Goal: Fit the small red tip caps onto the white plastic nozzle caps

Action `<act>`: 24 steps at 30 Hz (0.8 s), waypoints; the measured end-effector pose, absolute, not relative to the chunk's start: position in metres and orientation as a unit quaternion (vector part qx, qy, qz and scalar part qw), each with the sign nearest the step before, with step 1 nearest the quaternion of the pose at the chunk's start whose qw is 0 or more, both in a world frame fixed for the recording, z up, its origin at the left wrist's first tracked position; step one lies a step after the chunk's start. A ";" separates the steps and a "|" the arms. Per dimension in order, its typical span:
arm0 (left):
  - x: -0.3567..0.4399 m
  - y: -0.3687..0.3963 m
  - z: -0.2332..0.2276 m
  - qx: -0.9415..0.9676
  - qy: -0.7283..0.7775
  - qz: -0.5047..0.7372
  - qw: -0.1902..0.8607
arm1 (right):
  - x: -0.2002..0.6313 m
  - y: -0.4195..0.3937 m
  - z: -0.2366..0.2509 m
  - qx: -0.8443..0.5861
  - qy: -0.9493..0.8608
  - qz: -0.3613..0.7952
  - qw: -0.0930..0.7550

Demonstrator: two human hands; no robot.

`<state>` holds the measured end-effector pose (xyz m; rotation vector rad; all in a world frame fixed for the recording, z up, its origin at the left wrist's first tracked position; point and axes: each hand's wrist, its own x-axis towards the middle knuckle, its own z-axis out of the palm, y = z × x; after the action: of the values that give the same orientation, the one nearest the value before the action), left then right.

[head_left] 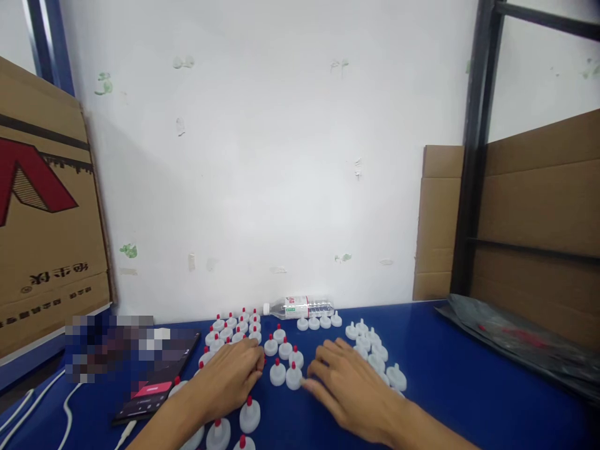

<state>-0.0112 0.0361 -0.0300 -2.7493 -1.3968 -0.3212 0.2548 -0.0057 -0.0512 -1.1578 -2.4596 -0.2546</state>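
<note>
White round nozzle caps with red tips (pixel 277 373) stand upright on the blue table, in groups to the left and in the middle. My left hand (pixel 234 373) is among them with its fingers curled and closed; a bit of red shows by its fingertips, but what they hold is hidden. Palm down to the right of the middle group is my right hand (pixel 344 384), its fingers bent and apart from the thumb. Its thumb tip is beside a red-tipped cap (pixel 294 377), touching or nearly so. White caps without red tips (pixel 396 377) stand beyond and right of that hand.
A clear plastic bottle (pixel 300 307) lies along the white wall. At left are a phone (pixel 162 375) with white cables (pixel 70 406) and a printed cardboard box (pixel 47 219). Dark plastic bags (pixel 510 337) lie at right, near a black metal post (pixel 473 156) and cardboard (pixel 438 225).
</note>
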 end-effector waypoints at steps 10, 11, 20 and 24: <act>-0.007 0.041 -0.024 -0.897 -0.412 -0.128 0.094 | 0.308 0.043 -0.061 -0.597 -0.758 -0.198 0.172; -0.008 0.043 -0.026 -0.899 -0.406 -0.129 0.103 | 0.309 0.044 -0.066 -0.592 -0.764 -0.191 0.169; -0.005 0.043 -0.033 -0.899 -0.372 -0.206 0.101 | 0.287 0.023 -0.043 -0.501 -0.824 -0.164 0.208; 0.007 0.034 -0.033 -0.903 -0.334 -0.265 0.051 | 0.273 0.006 -0.035 -0.424 -0.868 -0.149 0.212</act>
<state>0.0070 0.0337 -0.0333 -2.7477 -1.0164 -0.8064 0.2728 0.0063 -0.0351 -1.1771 -2.4104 -0.4144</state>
